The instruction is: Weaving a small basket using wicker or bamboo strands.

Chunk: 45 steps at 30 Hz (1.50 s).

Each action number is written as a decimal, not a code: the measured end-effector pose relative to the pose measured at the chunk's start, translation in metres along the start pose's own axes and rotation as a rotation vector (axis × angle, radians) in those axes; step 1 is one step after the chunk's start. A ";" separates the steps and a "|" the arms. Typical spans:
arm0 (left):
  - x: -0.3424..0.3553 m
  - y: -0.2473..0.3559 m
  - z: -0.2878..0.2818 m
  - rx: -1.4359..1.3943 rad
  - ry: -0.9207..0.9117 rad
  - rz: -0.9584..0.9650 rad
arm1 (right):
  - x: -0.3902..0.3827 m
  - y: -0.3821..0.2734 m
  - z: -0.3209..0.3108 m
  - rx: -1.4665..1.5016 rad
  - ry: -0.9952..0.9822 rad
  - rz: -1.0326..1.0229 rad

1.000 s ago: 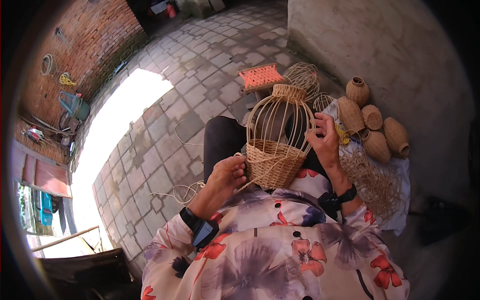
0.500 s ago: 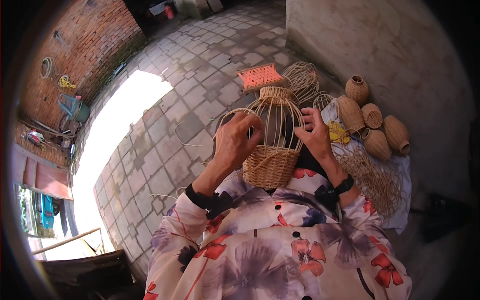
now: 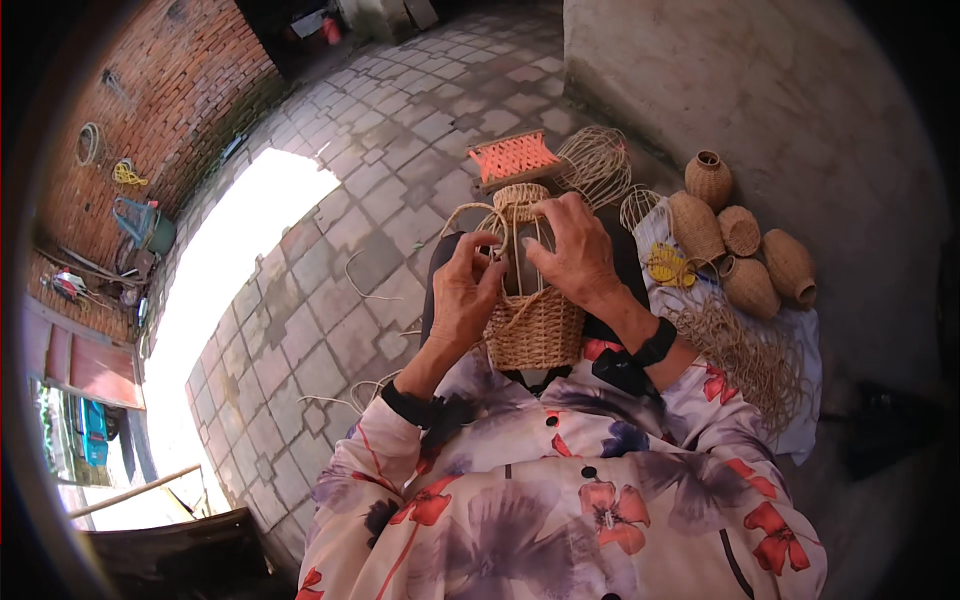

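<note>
A half-woven wicker basket (image 3: 535,330) stands upright in front of my body, its lower part densely woven and bare spokes rising to a woven neck ring (image 3: 521,197). My left hand (image 3: 465,295) is closed at the basket's left side, its thumb and fingers pinching a loose wicker strand (image 3: 463,208) that loops out above the knuckles. From the right, my right hand (image 3: 578,250) reaches over the spokes, with bent fingers just below the neck ring and the thumb lower down; it appears to grip a spoke. The fingertips partly hide the spokes between them.
Beyond the basket lie an orange-laced wooden frame (image 3: 514,160) and a bundle of bent wicker (image 3: 594,166). At right, several finished wicker vases (image 3: 697,226) stand near a pile of loose strands (image 3: 745,355) on a white cloth (image 3: 808,400). A plastered wall (image 3: 740,80) rises behind them.
My right hand has moved left and up, from the basket's right side onto the spokes under the neck. My left hand has shifted slightly down, and the strand's loop has moved with it.
</note>
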State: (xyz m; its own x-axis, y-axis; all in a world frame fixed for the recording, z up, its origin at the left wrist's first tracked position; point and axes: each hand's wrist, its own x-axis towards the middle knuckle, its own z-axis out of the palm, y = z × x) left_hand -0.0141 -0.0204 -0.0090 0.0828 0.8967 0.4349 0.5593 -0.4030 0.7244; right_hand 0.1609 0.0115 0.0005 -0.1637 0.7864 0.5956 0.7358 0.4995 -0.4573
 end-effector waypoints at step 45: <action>0.008 -0.025 -0.006 -0.363 -0.039 -0.279 | -0.008 0.041 -0.023 0.511 -0.260 0.143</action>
State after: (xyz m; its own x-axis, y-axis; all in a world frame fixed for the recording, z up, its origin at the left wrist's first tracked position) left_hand -0.0324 -0.0043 -0.0210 0.0049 0.9834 0.1813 0.2396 -0.1772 0.9546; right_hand 0.2074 0.0174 -0.0072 -0.2890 0.8899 0.3529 0.3631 0.4429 -0.8197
